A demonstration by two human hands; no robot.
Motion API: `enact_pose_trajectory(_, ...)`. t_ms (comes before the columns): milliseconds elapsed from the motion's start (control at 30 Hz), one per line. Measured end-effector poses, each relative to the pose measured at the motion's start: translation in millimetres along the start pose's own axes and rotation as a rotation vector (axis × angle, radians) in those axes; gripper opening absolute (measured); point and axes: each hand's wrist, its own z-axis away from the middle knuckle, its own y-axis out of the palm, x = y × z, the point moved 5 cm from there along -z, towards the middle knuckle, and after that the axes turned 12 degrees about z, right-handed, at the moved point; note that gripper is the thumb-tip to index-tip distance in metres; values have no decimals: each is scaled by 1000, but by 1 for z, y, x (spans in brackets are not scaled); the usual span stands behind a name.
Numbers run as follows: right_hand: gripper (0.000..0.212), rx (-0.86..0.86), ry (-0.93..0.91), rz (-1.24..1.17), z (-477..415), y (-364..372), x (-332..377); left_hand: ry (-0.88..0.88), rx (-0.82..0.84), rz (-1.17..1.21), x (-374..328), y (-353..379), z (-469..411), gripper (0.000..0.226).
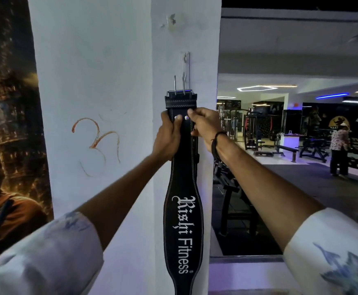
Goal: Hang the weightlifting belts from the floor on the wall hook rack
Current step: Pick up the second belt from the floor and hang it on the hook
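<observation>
A black leather weightlifting belt [183,211] with white "Rishi Fitness" lettering hangs straight down against a white pillar. Its metal buckle end [181,96] is at the top, just below a small metal wall hook [185,67] fixed to the pillar. The buckle's prongs point up beside the hook's lower tip; whether they touch it I cannot tell. My left hand [168,135] grips the belt's left edge just under the buckle. On the right edge, at the same height, my right hand [203,124] pinches the strap by its rivets.
The white pillar [131,103] has an orange scribble and chipped paint. A large dark poster [9,124] covers the wall at left. To the right a mirror or opening shows gym benches, machines [259,133] and a person standing [339,152].
</observation>
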Motion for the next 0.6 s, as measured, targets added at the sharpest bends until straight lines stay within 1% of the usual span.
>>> enact_pose_trajectory(100,14,-46,9,-21,1,-5,-2,-9,84,-83,25,3,32,31)
enact_pose_trajectory(200,20,-113,22,4,0,-13,-3,-92,270,-154,73,10,99,20)
enact_pose_trajectory(233,19,-118,15,13,0,-14,-4,-113,325,-182,85,10,115,20)
enact_pose_trajectory(267,17,-119,8,26,-1,-15,-5,-122,367,-223,96,8,125,26)
enact_pose_trajectory(333,18,-124,5,36,-2,-16,-5,-117,432,-316,106,1,124,42)
enact_pose_trajectory(367,20,-130,9,32,-2,-17,-5,-104,436,-338,102,-2,115,46)
enact_pose_trajectory(433,22,-139,18,34,-3,-18,-3,-71,342,-280,81,-8,90,49)
enact_pose_trajectory(533,21,-118,20,51,-5,-16,-3,-17,127,-33,34,-13,37,54)
enact_pose_trajectory(600,21,-95,18,49,-4,-12,-6,33,79,91,6,-13,3,62)
